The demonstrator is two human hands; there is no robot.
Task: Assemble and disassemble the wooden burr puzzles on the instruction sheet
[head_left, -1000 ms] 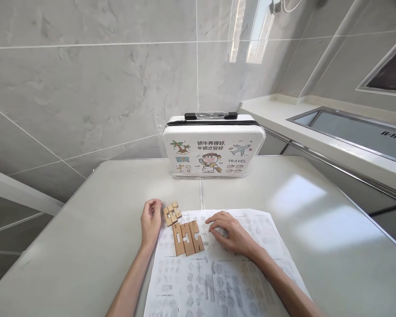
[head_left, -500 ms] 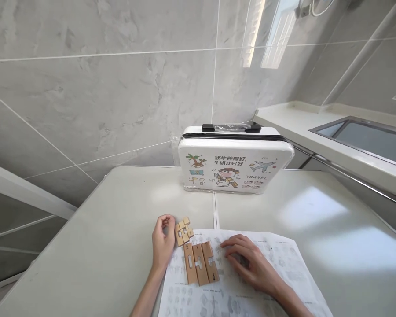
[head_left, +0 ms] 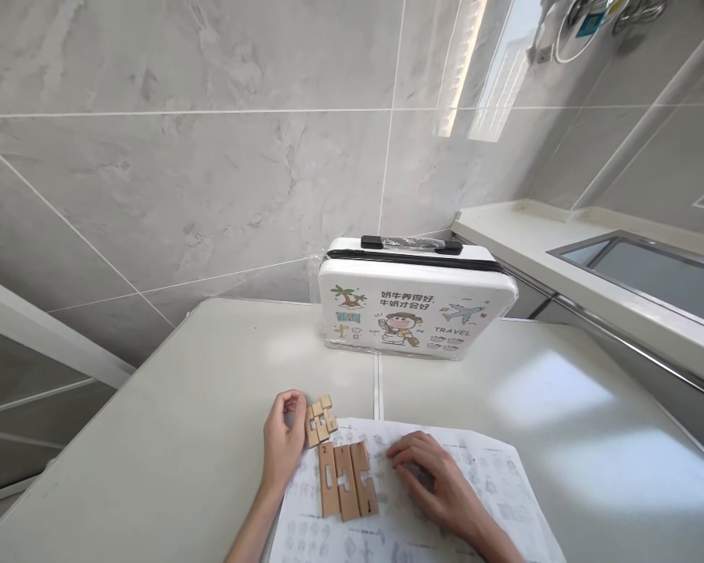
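Observation:
My left hand [head_left: 282, 435] rests on its side on the table, fingers loosely curved with a gap to the thumb. Nothing shows inside it. Right beside its fingertips lies a cluster of small light wooden notched blocks [head_left: 321, 420]; whether they touch is unclear. Just in front are three longer wooden notched bars [head_left: 346, 486], side by side, with dark marks such as a 2 and a 1. They lie on a printed paper sheet [head_left: 440, 539]. On the sheet's right part rests my right hand [head_left: 431, 477], fingers extended and thumb apart, holding nothing, to the right of the bars.
A white case [head_left: 416, 309] with cartoon prints, a black handle and clear plastic wrap stands upright at the back. The white table [head_left: 211, 375] has a seam down its middle. A grey tiled wall [head_left: 211, 180] rises behind, and a counter with a sink [head_left: 651, 270] is at right.
The view has shifted slightly upward, so the case, sheet and bars appear a little lower. Both hands keep their places beside the wooden pieces.

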